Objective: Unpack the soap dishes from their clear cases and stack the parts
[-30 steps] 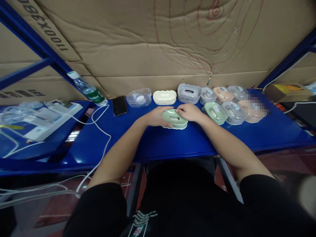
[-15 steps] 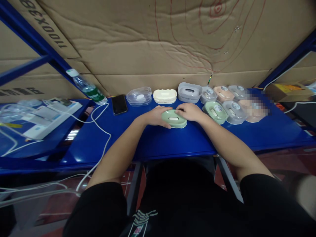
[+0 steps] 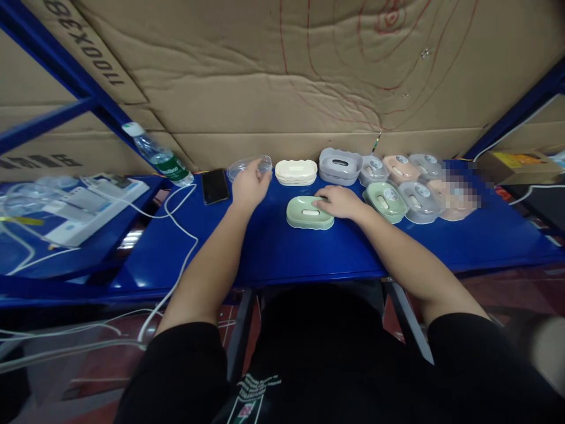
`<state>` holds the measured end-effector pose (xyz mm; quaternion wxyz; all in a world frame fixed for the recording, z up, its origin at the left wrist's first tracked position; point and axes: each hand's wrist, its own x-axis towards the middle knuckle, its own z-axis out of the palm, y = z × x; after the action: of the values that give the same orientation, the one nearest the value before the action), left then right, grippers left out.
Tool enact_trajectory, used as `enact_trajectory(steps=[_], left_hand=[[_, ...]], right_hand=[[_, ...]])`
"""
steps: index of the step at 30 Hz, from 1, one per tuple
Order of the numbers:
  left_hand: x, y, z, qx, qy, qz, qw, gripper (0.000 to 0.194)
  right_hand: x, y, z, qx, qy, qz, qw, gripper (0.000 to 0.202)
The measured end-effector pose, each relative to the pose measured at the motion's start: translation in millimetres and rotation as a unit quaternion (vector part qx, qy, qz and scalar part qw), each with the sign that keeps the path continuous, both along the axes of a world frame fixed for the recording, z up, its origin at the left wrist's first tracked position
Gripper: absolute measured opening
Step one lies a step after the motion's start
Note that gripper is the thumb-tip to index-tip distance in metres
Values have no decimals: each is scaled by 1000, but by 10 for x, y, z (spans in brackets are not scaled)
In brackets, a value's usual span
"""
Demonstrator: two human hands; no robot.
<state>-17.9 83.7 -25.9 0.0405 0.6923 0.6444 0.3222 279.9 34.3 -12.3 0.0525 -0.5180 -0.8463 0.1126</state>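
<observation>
On the far left, a white power strip (image 3: 83, 227) lies among cables. Next come a bottle (image 3: 170, 166) leaning back and a dark phone (image 3: 215, 186) lying flat on the blue table (image 3: 291, 259). The left hand (image 3: 251, 185) reaches over clear lids (image 3: 236, 171), its thumb and fingers at them; whether it grips one cannot be told. Just right, cream trays (image 3: 295, 172) are stacked. Nearer the person, at the table's middle, a green dish (image 3: 310, 212) lies flat. The right hand (image 3: 339, 202) has its fingertips on the dish's right end; whether they pinch it or only rest there is unclear. Behind are grey trays (image 3: 339, 168). Further right, lidded dishes (image 3: 418, 201) in grey, peach and green sit in two rows, one blurred.
</observation>
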Motion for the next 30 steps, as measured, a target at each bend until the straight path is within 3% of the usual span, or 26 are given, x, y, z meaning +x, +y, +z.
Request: enact_trajectory(steps=[2, 7, 10, 15, 18, 21, 26, 30], left_hand=[[-82, 32, 25, -28, 22, 40, 999, 47], [-124, 44, 28, -47, 53, 50, 996, 29], [-106, 37, 8, -15, 58, 44, 997, 28], [-91, 22, 0, 99, 10, 6, 995, 21], [1, -36, 1, 164, -45, -51, 984, 18], [206, -160, -18, 193, -140, -159, 958, 29], [599, -430, -34, 127, -254, -363, 887, 50], [734, -525, -23, 90, -306, -438, 840, 45]], right_hand=[[3, 3, -4, 0, -2, 2, 1000, 44], [1, -1, -4, 0, -2, 6, 1000, 45], [2, -4, -3, 1, 1, 7, 1000, 45], [32, 21, -39, 10, 24, 9, 1000, 47], [54, 50, -91, 38, 86, 19, 995, 61], [59, 81, -137, 106, 171, 55, 978, 94], [63, 132, -148, 199, 245, 80, 946, 134], [97, 167, -138, 228, 264, 58, 935, 144]])
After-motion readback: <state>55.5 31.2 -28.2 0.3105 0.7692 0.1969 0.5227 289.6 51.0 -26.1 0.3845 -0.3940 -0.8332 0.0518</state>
